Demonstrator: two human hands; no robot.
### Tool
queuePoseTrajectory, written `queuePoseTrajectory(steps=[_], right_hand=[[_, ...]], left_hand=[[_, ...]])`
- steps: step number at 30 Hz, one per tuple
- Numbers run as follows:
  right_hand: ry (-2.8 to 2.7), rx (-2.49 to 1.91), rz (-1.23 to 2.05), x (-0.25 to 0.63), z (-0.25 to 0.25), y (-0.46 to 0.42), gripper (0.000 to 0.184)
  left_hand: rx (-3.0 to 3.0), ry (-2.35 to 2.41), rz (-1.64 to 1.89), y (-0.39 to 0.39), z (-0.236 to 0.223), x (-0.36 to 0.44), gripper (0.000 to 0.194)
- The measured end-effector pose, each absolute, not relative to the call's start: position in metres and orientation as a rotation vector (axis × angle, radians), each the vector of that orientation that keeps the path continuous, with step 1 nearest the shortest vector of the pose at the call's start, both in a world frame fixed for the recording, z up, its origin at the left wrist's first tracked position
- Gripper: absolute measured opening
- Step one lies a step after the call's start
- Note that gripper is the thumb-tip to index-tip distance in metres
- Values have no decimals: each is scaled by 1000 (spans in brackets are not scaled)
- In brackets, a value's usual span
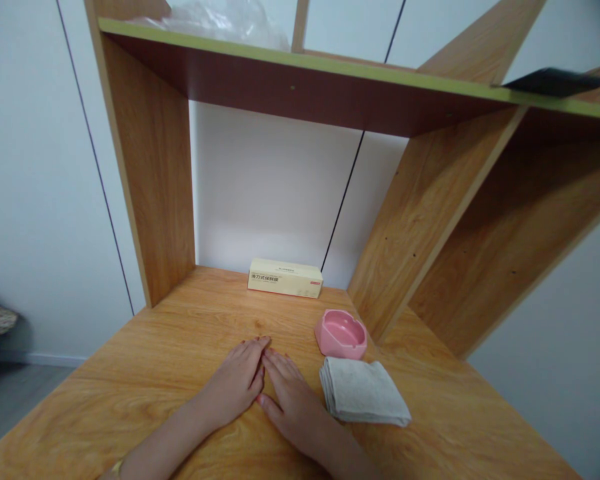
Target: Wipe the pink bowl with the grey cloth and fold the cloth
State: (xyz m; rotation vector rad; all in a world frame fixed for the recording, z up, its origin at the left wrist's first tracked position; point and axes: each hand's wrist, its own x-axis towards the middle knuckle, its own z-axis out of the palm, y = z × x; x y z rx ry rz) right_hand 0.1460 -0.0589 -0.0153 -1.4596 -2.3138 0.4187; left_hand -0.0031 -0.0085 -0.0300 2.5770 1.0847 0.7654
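Observation:
My left hand (235, 387) and my right hand (293, 400) both lie flat, palms down, on the wooden desk (145, 373), side by side with fingertips touching. Neither holds anything. Just right of my right hand lies a folded grey cloth (363, 399). Behind the cloth sits a pink ashtray (341, 333). A long cream cardboard box (285, 277) rests at the back of the desk against the white wall.
A wooden shelf frame rises from the desk: an upright panel (153, 180) on the left, slanted panels (430, 207) on the right, and a shelf board (305, 80) overhead. Clear plastic (220, 20) and a dark flat object (555, 81) lie on that board.

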Motion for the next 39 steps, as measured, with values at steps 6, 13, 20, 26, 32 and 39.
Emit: queuePoseTrajectory(steps=[6,13,20,26,32,39], right_hand=[[-2323,-1474,419,145,-13,-59,56],[-2317,-1475,431,144,-13,-60,56],[-2250,-1370,506,150,-9,-57,50],[-1921,-1718,66,195,42,-38,36],[-1637,-2515,-30,263,60,-18,47],[-1747,-2487,205,287,45,1,18]], left_hand=[[2630,1114,647,-7,-31,-4,43],[2665,1152,546,-7,-29,-4,43],[2642,1112,618,-10,-24,-3,44],[2623,963,733,-19,-14,-1,40],[2683,752,602,-33,3,4,22],[2713,696,461,-43,6,6,19]])
